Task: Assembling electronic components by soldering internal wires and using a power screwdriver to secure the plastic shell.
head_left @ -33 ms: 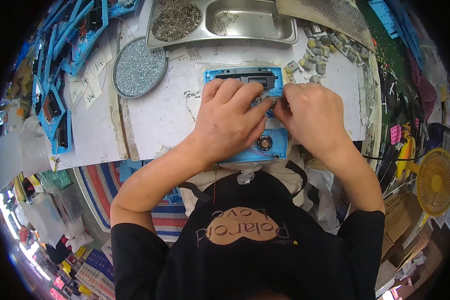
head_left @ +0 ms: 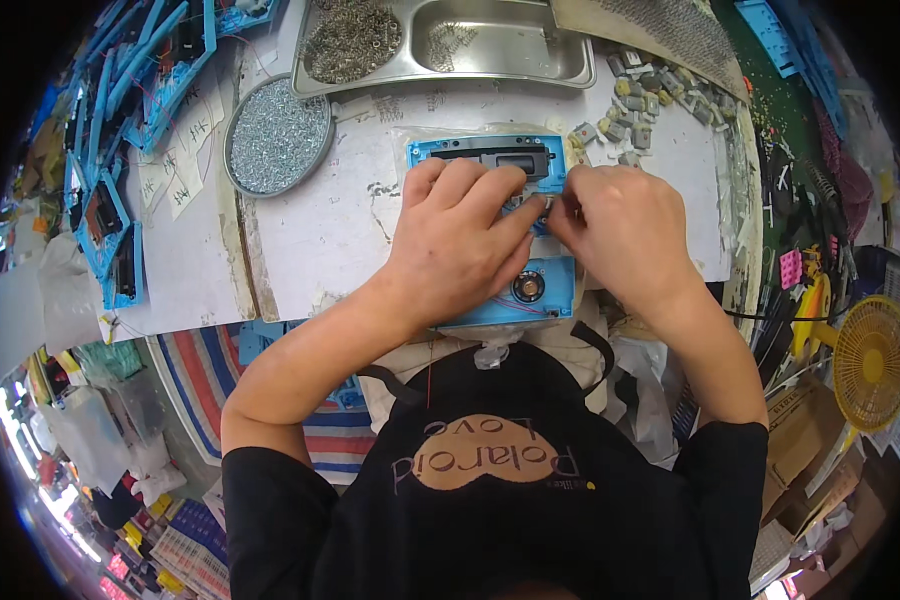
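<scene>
An opened blue plastic casing lies on the white table in front of me. Its far half carries a black panel, and its near half holds a small round speaker with a thin red wire. My left hand is closed over the casing, fingers curled on the far half and index fingertip close to the right hand. My right hand is closed in a pinch at the right side of the far half. What lies between its fingertips is hidden.
A round tray of small silvery screws stands left of the casing. Beyond it sits a metal tray with springs. Small grey motors lie at the right. Blue casings pile up far left. A yellow fan stands right.
</scene>
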`<move>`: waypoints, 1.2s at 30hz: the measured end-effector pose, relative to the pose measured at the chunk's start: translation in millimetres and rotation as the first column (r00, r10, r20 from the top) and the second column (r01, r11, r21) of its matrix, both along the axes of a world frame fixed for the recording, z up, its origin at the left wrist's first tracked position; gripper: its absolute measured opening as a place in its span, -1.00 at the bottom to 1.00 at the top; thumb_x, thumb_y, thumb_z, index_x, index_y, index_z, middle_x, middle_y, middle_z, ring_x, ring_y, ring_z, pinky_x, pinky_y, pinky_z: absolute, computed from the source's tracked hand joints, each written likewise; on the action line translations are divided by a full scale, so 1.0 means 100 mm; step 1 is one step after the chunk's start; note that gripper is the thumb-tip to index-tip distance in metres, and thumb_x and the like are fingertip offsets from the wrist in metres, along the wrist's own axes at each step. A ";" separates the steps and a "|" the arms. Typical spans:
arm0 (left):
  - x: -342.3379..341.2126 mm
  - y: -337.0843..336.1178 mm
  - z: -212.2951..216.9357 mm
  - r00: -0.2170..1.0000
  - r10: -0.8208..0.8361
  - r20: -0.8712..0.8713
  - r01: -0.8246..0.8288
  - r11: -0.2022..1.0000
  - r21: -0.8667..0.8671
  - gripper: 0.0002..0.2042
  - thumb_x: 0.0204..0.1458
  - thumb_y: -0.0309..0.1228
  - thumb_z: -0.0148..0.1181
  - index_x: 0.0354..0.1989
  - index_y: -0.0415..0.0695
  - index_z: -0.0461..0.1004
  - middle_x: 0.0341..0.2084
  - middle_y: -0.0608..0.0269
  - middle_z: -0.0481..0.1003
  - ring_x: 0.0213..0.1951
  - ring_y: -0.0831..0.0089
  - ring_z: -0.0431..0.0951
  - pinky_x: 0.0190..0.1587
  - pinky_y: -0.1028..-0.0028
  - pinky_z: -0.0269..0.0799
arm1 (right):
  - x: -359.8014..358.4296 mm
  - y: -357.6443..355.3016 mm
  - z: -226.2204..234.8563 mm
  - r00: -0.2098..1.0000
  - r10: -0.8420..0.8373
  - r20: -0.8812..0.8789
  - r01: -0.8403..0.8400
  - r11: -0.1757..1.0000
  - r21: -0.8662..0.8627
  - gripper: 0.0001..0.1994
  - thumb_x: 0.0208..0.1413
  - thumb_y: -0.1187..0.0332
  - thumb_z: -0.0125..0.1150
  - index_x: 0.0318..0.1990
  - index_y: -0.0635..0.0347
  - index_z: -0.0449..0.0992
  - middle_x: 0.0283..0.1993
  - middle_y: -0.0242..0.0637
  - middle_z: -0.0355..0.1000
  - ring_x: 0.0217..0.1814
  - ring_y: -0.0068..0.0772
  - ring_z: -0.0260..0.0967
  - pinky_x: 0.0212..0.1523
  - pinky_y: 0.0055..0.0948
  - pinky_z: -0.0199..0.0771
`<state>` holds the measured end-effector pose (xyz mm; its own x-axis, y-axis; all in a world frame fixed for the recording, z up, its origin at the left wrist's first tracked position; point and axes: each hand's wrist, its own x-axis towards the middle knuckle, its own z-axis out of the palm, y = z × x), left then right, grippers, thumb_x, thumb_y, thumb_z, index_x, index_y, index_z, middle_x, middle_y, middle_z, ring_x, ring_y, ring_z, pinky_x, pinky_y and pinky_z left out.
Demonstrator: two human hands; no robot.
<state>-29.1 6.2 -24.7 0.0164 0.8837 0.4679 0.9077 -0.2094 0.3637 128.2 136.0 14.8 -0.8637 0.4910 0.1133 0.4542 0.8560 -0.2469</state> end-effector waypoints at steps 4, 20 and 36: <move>0.00 -0.01 -0.01 0.999 0.019 -0.035 -0.019 1.000 0.008 -0.66 -0.13 -0.35 0.38 -0.08 0.05 0.66 -0.13 0.36 0.46 -0.10 0.33 0.45 0.09 0.18 0.17 | -0.01 0.17 0.02 0.988 -0.115 0.098 0.143 0.924 -0.356 -0.82 -0.07 0.30 0.34 -0.51 0.22 0.59 -0.50 -0.07 0.54 -0.40 0.01 0.56 -0.34 -0.11 0.56; 0.01 -0.01 0.00 1.000 -0.013 -0.023 0.012 0.999 -0.039 -0.63 -0.11 -0.35 0.38 -0.03 0.01 0.65 -0.09 0.32 0.46 -0.08 0.30 0.45 0.10 0.17 0.18 | 0.09 0.42 -0.14 0.963 -0.253 0.096 0.174 0.306 -0.936 -0.79 0.14 0.33 0.41 -0.37 0.34 0.61 -0.52 -0.34 0.53 -0.55 -0.64 0.36 -0.50 -0.57 0.36; -0.22 0.12 0.06 0.964 -0.060 0.258 0.069 0.997 -0.028 -0.70 -0.19 -0.38 0.46 -0.24 -0.06 0.55 -0.06 0.19 0.44 -0.09 0.20 0.46 0.02 0.17 0.29 | 0.16 0.22 -0.33 0.944 -0.331 -0.019 0.147 0.468 -0.871 -0.80 0.12 0.38 0.45 -0.39 0.23 0.51 -0.60 -0.57 0.31 -0.54 -0.76 0.13 -0.51 -0.59 0.14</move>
